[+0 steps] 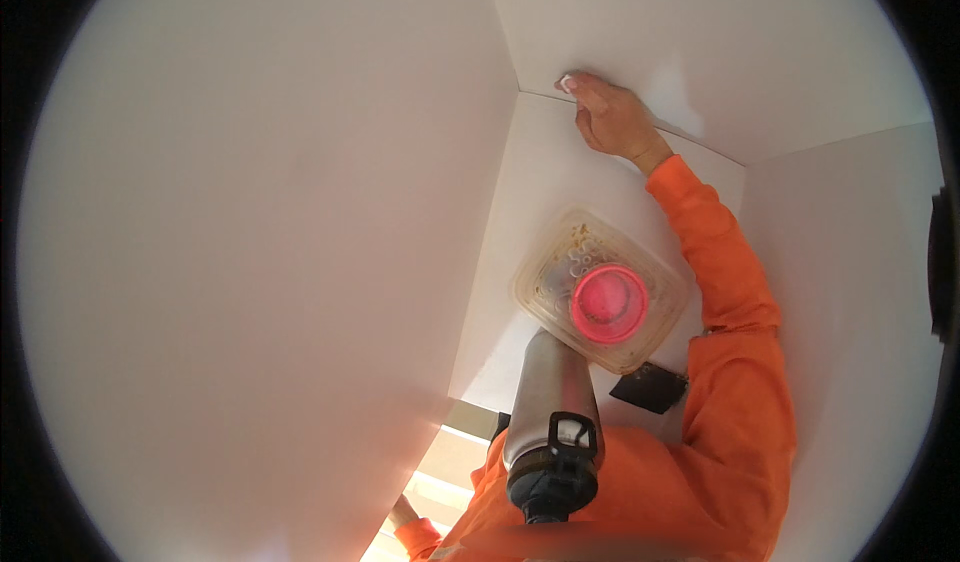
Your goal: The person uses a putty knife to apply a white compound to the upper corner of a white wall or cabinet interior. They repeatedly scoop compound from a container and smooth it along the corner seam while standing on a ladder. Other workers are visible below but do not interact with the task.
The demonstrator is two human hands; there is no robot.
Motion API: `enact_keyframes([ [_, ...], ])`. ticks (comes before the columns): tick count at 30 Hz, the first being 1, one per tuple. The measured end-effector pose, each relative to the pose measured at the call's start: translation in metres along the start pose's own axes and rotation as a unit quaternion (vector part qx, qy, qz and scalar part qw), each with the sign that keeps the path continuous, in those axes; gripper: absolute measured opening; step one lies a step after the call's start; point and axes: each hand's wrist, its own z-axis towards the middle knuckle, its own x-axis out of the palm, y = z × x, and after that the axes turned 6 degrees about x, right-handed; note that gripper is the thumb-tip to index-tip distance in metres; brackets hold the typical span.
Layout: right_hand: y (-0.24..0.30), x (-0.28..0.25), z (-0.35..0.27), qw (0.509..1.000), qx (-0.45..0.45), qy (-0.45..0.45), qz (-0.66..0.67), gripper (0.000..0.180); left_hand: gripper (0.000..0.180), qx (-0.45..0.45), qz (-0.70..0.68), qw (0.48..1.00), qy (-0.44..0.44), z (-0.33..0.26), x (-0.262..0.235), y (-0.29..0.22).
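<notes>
My right hand (615, 117) reaches to the far wall, just above the seam where it meets the white base. Its fingers are pressed together at the wall, with a small white bit (568, 83) showing at the fingertips; what it is I cannot make out. At the lower left only a sliver of my left hand (402, 511) appears beside the white panel's edge, its fingers hidden. Nearer me on the base stands a clear plastic tub (532, 280) with brownish smears and several small ring shapes. A pink round container (610, 304) sits in it.
A steel bottle (545, 382) with a black lid rises between my body and the tub. Beside it lies a dark flat square piece (650, 388). White panels enclose the space: a tall one (270, 212) at left, another (850, 262) at right.
</notes>
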Motion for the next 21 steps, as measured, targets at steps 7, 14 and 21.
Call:
enact_keyframes([
  [7,0.008,0.000,-0.001,0.998,-0.070,0.005,0.003,0.043,0.027,-0.009,-0.006,1.000,-0.004,0.002,0.001,-0.002],
  [14,0.015,0.002,0.002,0.999,-0.002,0.037,0.021,0.037,0.027,-0.011,-0.002,1.000,-0.009,0.001,-0.002,-0.004],
  [21,0.010,0.007,-0.001,0.998,0.043,0.050,0.025,0.041,0.027,-0.006,0.000,1.000,-0.029,-0.004,-0.003,-0.003],
])
